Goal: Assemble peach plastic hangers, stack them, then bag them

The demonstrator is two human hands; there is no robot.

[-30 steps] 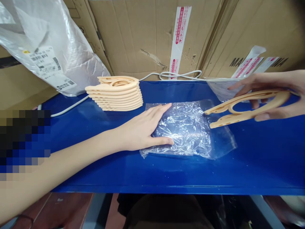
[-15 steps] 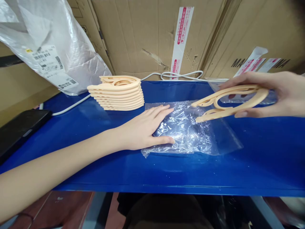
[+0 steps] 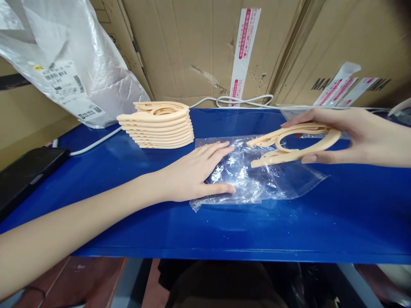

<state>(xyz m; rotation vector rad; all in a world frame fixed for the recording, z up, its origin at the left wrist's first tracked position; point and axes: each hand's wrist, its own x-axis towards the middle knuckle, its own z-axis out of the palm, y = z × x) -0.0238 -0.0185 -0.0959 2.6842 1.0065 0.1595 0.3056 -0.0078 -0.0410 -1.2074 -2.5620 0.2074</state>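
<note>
My left hand lies flat on a clear plastic bag, fingers stretched out and thumb apart. In my right hand is a peach plastic folding hanger, gripped at its curved end between the fingers above and the thumb below. The hanger's two prongs point left over the bag's right part; whether they touch the film I cannot tell. Left of the bag stands a neat stack of matching folding hangers, just beyond my left hand.
The blue tabletop ends at a front edge near me. A black phone lies at the left, below a large grey mailing bag. Cardboard boxes line the back, with a white cable along their base.
My right hand has moved left and slightly nearer with the hanger, bringing its prongs further over the bag. The bag's right end has shifted a little. My left hand stays in place.
</note>
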